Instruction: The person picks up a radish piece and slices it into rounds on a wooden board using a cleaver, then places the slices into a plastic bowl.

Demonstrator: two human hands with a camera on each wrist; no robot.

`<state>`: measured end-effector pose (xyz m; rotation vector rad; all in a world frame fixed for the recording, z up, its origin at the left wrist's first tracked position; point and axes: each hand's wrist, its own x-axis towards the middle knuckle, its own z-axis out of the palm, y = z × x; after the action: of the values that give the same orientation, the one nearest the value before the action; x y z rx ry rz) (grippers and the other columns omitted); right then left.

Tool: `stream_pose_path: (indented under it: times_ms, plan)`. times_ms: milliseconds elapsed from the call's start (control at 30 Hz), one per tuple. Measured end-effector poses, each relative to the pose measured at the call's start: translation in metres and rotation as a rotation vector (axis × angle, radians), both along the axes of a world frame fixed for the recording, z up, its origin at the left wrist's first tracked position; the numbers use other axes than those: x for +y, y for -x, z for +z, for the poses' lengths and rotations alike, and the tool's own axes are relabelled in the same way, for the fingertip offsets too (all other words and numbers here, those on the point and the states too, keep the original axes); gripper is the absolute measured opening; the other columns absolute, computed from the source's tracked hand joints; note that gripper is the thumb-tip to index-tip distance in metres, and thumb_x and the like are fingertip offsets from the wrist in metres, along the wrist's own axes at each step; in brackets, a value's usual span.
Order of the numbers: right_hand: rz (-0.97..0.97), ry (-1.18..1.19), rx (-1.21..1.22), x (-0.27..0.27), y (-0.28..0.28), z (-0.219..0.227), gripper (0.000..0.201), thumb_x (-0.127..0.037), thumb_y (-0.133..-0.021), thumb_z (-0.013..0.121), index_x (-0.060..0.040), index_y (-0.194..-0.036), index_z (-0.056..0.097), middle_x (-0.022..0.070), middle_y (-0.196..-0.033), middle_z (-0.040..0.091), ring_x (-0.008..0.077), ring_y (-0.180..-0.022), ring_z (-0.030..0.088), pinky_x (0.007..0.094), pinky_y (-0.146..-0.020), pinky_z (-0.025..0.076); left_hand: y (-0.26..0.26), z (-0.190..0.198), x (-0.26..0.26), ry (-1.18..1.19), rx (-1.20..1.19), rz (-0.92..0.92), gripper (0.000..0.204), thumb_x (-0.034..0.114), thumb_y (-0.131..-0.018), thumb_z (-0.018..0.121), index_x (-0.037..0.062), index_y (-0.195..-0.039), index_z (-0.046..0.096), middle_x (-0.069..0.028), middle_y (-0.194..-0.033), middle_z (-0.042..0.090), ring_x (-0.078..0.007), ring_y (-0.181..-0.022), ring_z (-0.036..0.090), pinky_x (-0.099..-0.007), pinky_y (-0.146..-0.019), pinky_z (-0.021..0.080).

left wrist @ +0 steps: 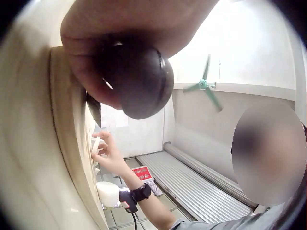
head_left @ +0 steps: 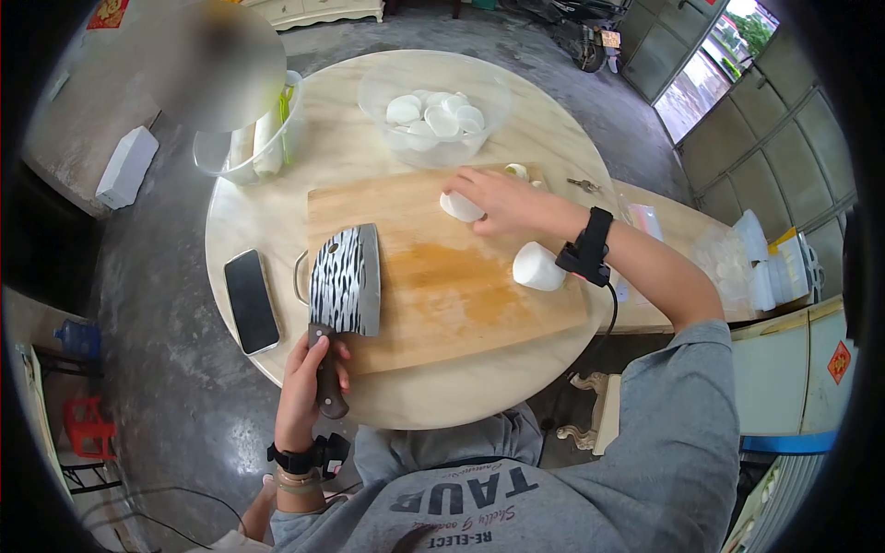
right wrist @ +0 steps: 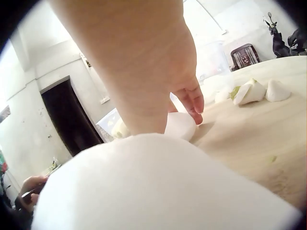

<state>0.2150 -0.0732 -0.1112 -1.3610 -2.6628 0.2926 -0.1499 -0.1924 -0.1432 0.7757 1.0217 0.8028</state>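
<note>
A: From the head view, how far along does it look?
B: Part done, I'd say. Cut slices (head_left: pixel 433 112) lie in the far tub (head_left: pixel 371 92), but a thick chunk (head_left: pixel 537 267) sits uncut at the right of the board (head_left: pixel 415 327), and long white pieces (head_left: pixel 269 152) lie in the far left bowl (head_left: pixel 208 164)
A: And the hands?
B: The left hand (head_left: pixel 299 373) has its fingers curled round the handle of the cleaver (head_left: pixel 346 290), blade flat on the board's left. The right hand (head_left: pixel 502 200) has a white piece (head_left: pixel 461 206) at the far side
A: Does the left wrist view agree?
B: Yes, the left hand wraps the handle, and beyond it the right thumb and fingers pinch the white piece, nearly closed
A: And the right wrist view?
B: The chunk fills the near side, with trimmed ends (right wrist: pixel 252 92) on the board to the right; I can't tell how many slices the right hand holds
</note>
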Motion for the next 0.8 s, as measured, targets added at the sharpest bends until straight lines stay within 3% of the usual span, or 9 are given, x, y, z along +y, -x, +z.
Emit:
stream_pose_path:
  times_ms: [233, 367, 567, 667, 733, 800]
  plan:
    - [-0.075, -0.038, 0.017, -0.005, -0.006, 0.011, 0.054, -0.017, -0.066, 0.065, -0.0102, -0.117, 0.046, 0.0126, -0.106, 0.057, 0.0328, -0.1, 0.056, 0.0435, -0.081, 0.047, -0.001, -0.001, -0.002, -0.024, 0.031, 0.018, 0.018, 0.019, -0.097, 0.045, 0.0025, -0.103, 0.047, -0.0087, -0.084, 0.059, -0.0141, -0.05, 0.055, -0.0245, -0.045, 0.045]
    - [-0.145, -0.169, 0.095, -0.006, -0.009, 0.045, 0.058, -0.022, -0.066, 0.068, -0.0094, -0.117, 0.045, 0.0158, -0.107, 0.058, 0.0359, -0.093, 0.06, 0.0442, -0.078, 0.049, -0.001, -0.001, 0.0, -0.031, 0.02, 0.006, 0.017, 0.018, -0.097, 0.045, 0.0024, -0.102, 0.047, -0.0083, -0.083, 0.059, -0.0136, -0.049, 0.055, -0.0242, -0.045, 0.045]
    - [-0.306, -0.455, 0.33, 0.03, -0.018, 0.101, 0.062, -0.032, -0.072, 0.07, -0.0118, -0.123, 0.039, 0.0174, -0.111, 0.059, 0.0365, -0.097, 0.06, 0.0439, -0.08, 0.05, -0.002, 0.002, -0.001, -0.025, 0.045, -0.002, 0.017, 0.019, -0.097, 0.046, 0.0023, -0.103, 0.047, -0.0082, -0.083, 0.058, -0.0137, -0.05, 0.055, -0.025, -0.044, 0.046]
    - [-0.343, -0.529, 0.401, 0.059, -0.013, 0.083, 0.061, -0.034, -0.075, 0.069, -0.0121, -0.124, 0.04, 0.0176, -0.111, 0.059, 0.037, -0.097, 0.06, 0.0435, -0.081, 0.049, -0.002, 0.001, -0.001, -0.044, 0.044, -0.017, 0.019, 0.02, -0.097, 0.046, 0.0022, -0.103, 0.047, -0.0083, -0.084, 0.058, -0.0143, -0.05, 0.056, -0.0256, -0.044, 0.046]
    - [-0.349, -0.605, 0.308, 0.078, -0.02, 0.043, 0.059, -0.034, -0.076, 0.068, -0.0124, -0.124, 0.041, 0.0176, -0.112, 0.059, 0.0369, -0.095, 0.06, 0.0422, -0.081, 0.049, -0.001, -0.001, -0.001, -0.073, 0.055, -0.035, 0.019, 0.021, -0.097, 0.047, 0.0021, -0.103, 0.047, -0.0084, -0.084, 0.058, -0.0146, -0.05, 0.056, -0.026, -0.044, 0.046]
    - [-0.357, -0.645, 0.247, 0.082, -0.021, 0.033, 0.055, -0.034, -0.078, 0.066, -0.0114, -0.122, 0.044, 0.0172, -0.111, 0.06, 0.036, -0.094, 0.061, 0.0411, -0.08, 0.049, -0.001, 0.001, 0.0, -0.073, 0.051, -0.03, 0.02, 0.021, -0.097, 0.047, 0.0019, -0.103, 0.047, -0.0083, -0.084, 0.058, -0.0147, -0.05, 0.056, -0.0262, -0.044, 0.046]
